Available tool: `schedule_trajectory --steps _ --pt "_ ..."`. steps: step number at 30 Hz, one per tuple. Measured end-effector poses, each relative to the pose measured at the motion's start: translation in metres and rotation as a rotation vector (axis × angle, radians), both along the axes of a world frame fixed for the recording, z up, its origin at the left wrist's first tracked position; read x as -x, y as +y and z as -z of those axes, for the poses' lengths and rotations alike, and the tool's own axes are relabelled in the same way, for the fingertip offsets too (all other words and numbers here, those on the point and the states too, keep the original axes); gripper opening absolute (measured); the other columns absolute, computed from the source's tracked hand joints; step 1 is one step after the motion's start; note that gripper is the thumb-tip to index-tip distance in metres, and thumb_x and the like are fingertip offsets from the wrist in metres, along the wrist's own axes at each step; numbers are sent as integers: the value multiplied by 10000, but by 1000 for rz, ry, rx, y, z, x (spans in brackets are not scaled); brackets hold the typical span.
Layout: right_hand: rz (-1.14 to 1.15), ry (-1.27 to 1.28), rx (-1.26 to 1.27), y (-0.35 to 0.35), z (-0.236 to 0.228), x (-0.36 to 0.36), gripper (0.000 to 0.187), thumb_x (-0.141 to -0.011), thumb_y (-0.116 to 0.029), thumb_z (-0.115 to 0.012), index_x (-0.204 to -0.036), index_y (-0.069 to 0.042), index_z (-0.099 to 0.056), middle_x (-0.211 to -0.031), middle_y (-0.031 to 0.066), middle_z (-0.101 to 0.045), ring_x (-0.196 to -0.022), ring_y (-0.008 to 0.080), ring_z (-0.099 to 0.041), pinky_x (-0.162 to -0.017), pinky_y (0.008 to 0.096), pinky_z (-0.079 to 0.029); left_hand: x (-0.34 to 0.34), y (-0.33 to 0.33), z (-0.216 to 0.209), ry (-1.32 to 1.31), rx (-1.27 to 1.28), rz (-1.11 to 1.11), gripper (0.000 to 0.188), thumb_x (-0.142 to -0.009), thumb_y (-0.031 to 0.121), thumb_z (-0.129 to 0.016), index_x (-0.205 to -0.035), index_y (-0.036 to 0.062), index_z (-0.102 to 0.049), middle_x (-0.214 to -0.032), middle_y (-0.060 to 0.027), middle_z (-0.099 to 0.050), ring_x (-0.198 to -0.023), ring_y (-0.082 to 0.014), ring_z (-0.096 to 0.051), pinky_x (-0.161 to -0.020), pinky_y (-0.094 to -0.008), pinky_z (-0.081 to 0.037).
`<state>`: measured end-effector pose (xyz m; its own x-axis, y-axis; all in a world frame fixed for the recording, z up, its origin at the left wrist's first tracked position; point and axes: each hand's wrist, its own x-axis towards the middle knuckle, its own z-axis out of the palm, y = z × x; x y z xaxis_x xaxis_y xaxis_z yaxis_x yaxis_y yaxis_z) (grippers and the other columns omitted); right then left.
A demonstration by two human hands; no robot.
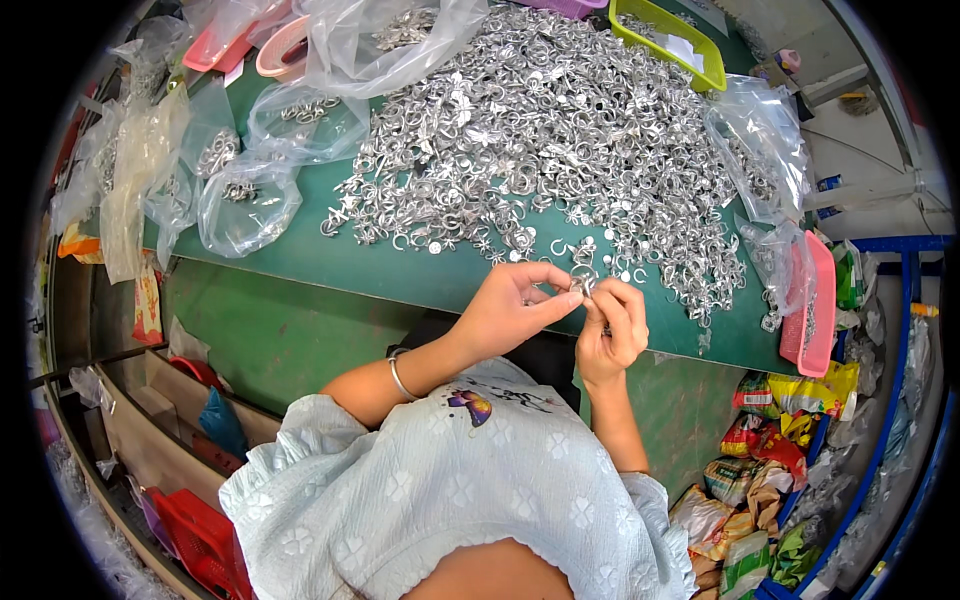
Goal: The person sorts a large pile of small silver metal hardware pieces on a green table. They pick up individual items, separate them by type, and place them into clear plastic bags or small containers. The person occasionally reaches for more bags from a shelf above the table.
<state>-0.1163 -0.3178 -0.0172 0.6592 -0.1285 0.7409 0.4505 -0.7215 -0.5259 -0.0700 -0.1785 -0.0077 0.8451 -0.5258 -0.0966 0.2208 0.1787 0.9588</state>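
Observation:
Just over the table's near edge, my two hands meet and pinch a small silver ring (582, 284) between their fingertips. My left hand (515, 305) comes in from the left, thumb and forefinger closed on the ring. My right hand (612, 325) holds the ring's other side, its remaining fingers curled in. Beyond them a big heap of silver rings (560, 110) spreads over the green table (330, 215). Several loose rings (560, 246) lie right in front of my fingers. Whether anything else sits inside my curled fingers is hidden.
Clear plastic bags (250, 205) with rings stand on the left. A pink basket (818, 310) sits at the table's right edge, a lime green basket (690, 50) at the far right. Blue shelving (890, 400) with packets is on the right; cardboard boxes (150, 410) are at lower left.

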Motion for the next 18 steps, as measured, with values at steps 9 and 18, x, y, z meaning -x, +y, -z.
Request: schedule_trajectory --steps 9,18 --pt "-273 284 -556 1 2 4 80 -834 -46 -592 -819 10 -537 -1028 209 -622 -589 86 -473 -525 207 -388 -6 2 4 -537 -83 -86 91 -786 51 -648 -828 -13 -600 -708 -43 -562 -526 -87 -462 -480 -238 -376" --pt "-213 119 -80 -1 -2 -4 89 -826 -28 -598 -844 11 -520 -1026 232 -618 -596 158 -597 -494 230 -450 -2 6 -9 212 102 78 97 -834 40 -616 -897 -26 -584 -874 -4 -563 -641 -18 -498 -504 -159 -350"
